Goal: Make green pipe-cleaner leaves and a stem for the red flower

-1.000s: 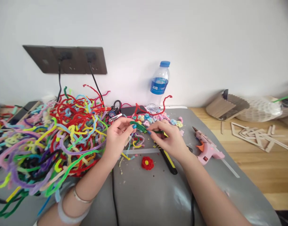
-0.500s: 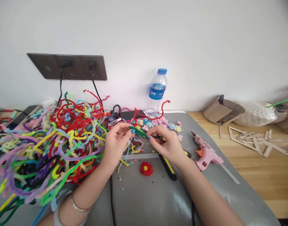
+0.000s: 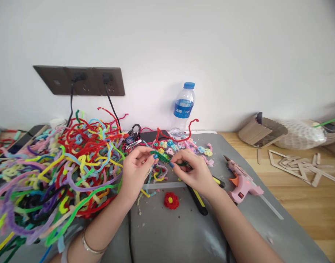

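A green pipe cleaner (image 3: 162,157), bent into narrow loops, stretches between my two hands above the grey mat. My left hand (image 3: 137,168) pinches its left end between thumb and forefinger. At the other end, my right hand (image 3: 193,168) grips it with the fingertips. Below them a red pipe-cleaner flower (image 3: 171,200) with a yellow centre lies on the mat. Pliers with black and yellow handles (image 3: 197,199) lie beneath my right hand, which partly hides them. Behind the hands is a cluster of small pastel flowers (image 3: 171,145).
A large tangle of coloured pipe cleaners (image 3: 82,157) fills the left side. To the right lies a pink glue gun (image 3: 244,184). A water bottle (image 3: 183,109) stands near the wall. Flat wooden sticks (image 3: 301,166) lie on the wooden table (image 3: 301,204).
The green loops between my hands have turned slightly and look narrower and closer together. Both hands keep their pinch. The whole view has shifted slightly.
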{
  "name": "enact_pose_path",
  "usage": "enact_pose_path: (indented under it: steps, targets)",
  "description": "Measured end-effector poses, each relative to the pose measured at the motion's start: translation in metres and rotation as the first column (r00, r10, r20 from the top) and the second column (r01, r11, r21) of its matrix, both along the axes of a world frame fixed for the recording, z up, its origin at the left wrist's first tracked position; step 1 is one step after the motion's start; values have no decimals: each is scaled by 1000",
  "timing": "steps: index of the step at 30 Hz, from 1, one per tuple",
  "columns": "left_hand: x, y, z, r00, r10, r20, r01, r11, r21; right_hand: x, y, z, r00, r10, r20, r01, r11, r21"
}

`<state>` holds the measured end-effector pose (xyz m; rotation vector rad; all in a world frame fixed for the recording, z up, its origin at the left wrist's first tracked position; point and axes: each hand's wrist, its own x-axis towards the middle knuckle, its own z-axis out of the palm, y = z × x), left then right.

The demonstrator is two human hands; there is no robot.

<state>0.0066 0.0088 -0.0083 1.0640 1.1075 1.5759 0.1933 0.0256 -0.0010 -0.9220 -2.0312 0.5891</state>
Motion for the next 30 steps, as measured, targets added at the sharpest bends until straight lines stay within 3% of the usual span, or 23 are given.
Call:
enact_pose_path:
  steps: [30]
  targets:
    - [2, -1, 2, 999, 33, -14, -33, 999, -19, 0, 0, 2, 1000, 3, 1, -3, 1000, 19]
